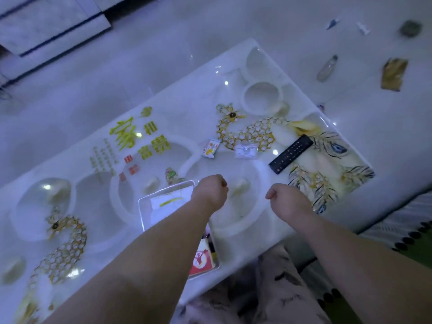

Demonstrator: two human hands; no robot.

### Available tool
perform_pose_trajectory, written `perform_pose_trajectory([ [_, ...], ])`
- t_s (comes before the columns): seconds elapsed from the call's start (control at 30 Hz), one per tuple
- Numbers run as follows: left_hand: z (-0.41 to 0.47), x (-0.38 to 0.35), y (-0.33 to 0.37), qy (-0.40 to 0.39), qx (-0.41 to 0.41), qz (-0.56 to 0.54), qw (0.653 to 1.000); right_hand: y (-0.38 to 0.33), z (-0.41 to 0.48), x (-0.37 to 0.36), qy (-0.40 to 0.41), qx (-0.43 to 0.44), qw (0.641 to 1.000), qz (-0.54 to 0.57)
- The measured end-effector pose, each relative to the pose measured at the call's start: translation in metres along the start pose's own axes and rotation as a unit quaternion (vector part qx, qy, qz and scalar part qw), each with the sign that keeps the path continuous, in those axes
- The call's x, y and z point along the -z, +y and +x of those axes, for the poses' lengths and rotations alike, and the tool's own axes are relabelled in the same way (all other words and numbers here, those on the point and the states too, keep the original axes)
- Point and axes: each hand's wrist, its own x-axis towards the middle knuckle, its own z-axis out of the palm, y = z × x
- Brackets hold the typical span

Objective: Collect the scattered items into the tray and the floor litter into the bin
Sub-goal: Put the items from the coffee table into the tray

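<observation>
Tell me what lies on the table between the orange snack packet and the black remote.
In the head view, a small white packet lies between the orange snack packet and the black remote. Otherwise that stretch holds only the table's printed pattern.

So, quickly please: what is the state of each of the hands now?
Left hand: closed in a fist, nothing visible in it.
Right hand: closed in a fist, nothing visible in it.

Glossy swan-printed table [163,101] beside white cabinet [46,26].
</observation>
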Motion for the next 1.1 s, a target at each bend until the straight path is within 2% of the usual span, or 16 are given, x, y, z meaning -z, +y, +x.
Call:
perform_pose_trajectory([
  [0.13,0.044,-0.005,0.045,-0.003,0.027,-0.013,1.0,0.032,0.04,0.03,-0.006,0.014,1.0,0.026],
  [0.3,0.088,-0.009,0.079,-0.002,0.061,-0.012,0.998,0.054,0.085,0.051,-0.02,0.036,0.999,0.002],
  [0.53,0.121,-0.024,0.091,-0.008,0.088,0.004,0.996,0.059,0.143,0.062,0.012,0.125,0.979,-0.161],
  [0.63,0.134,-0.034,0.092,-0.003,0.115,-0.007,0.993,0.061,0.164,0.063,-0.007,0.165,0.965,-0.205],
  [0.73,0.145,-0.04,0.092,0.034,0.139,-0.002,0.99,0.064,0.183,0.063,-0.032,0.188,0.95,-0.248],
  [0.9,0.156,-0.04,0.087,0.118,0.111,0.071,0.984,0.067,0.194,0.061,-0.009,0.23,0.917,-0.327],
  [1.0,0.167,-0.041,0.084,0.116,0.095,0.106,0.983,0.063,0.196,0.061,0.0,0.24,0.907,-0.345],
  [1.1,0.173,-0.039,0.087,0.095,0.08,0.114,0.986,0.065,0.197,0.065,0.001,0.236,0.915,-0.328],
])
